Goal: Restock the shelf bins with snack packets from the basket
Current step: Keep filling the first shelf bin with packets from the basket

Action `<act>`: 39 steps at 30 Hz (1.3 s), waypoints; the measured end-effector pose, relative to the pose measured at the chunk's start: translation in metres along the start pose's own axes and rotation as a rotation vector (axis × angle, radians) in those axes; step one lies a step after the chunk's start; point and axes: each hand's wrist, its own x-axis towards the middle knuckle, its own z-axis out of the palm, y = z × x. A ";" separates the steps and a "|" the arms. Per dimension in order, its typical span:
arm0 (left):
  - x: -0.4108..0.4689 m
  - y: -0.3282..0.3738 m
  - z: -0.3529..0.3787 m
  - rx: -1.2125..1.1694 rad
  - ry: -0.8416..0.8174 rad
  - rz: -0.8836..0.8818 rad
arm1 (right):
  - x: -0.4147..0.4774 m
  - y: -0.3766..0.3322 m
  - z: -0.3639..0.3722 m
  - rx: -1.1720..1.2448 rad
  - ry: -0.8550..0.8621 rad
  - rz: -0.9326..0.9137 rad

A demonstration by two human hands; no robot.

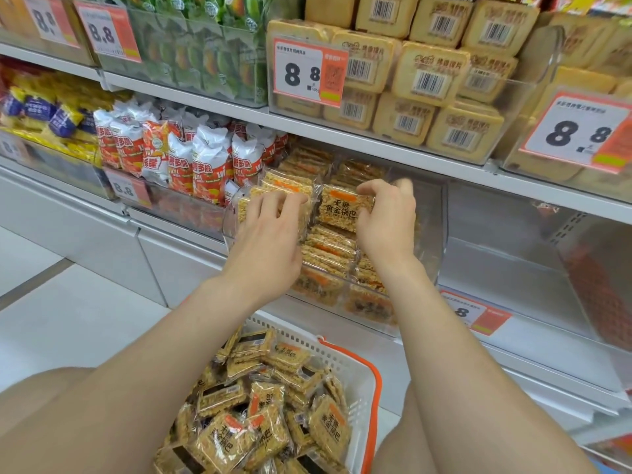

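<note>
Above the white plastic basket (345, 357), we find left hand (270, 234) and right hand (386, 224) each gripping a clear-wrapped golden snack packet (337, 208); seat them flat in the transparent bin (429, 227).

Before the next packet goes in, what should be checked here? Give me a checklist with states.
1. Right hand pinches the labelled packet: ok.
2. Labelled packet upright, label facing out: ok.
3. Left hand on the left-side packets, firm grip: cannot tell.
4. Free space at the clear bin's right end: ok.
5. Basket holds more stock: ok.
</note>
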 end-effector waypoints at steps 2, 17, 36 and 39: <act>0.000 0.000 0.000 -0.017 0.012 0.008 | 0.000 0.003 0.003 -0.015 0.009 -0.024; -0.039 -0.002 -0.003 0.117 -0.161 0.123 | -0.080 -0.013 -0.016 -0.061 -0.596 -0.471; -0.109 -0.001 0.061 0.500 -1.193 0.236 | -0.241 0.072 0.079 -0.719 -1.733 -0.400; -0.102 -0.004 0.055 0.453 -1.191 0.225 | -0.238 0.074 0.086 -0.701 -1.746 -0.411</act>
